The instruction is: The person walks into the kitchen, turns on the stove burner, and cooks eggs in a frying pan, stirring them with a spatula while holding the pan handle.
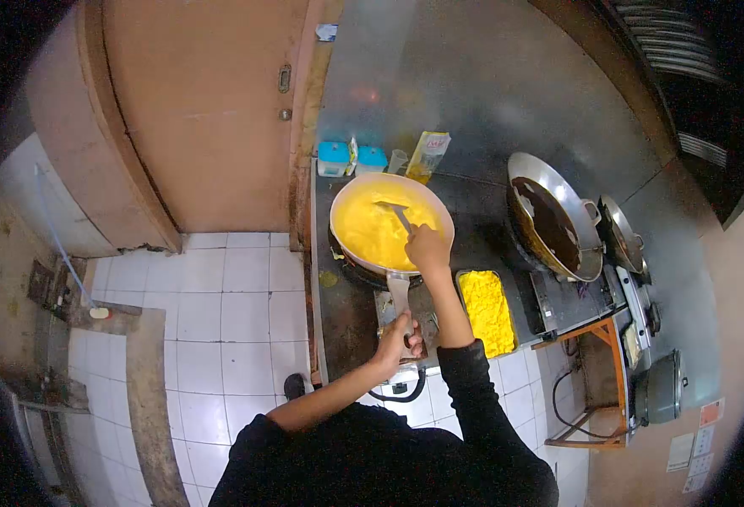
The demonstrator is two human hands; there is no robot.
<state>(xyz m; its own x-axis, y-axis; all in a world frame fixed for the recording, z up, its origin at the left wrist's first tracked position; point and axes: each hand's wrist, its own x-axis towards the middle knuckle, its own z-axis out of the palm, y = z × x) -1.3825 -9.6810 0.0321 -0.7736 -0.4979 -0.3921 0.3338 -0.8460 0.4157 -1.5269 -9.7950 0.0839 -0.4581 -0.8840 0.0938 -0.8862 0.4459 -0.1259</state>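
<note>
A pan (449, 221) with a pale rim sits on the stove, holding a soft yellow mixture (363, 228). My left hand (395, 345) is wrapped round the pan's long handle (398, 293), close to its end. Over the pan's right side, my right hand (428, 250) grips a spatula (400, 215) whose blade dips into the mixture. Right of my right forearm is a rectangular tray (515, 338) filled with a bright yellow mass (487, 313).
A large wok (520, 169) with dark liquid stands to the right, with another pan (617, 221) beyond it. Blue-lidded containers (334, 158) and a yellow-white pouch (427, 157) line the wall behind. A lidded pot (661, 393) is at far right.
</note>
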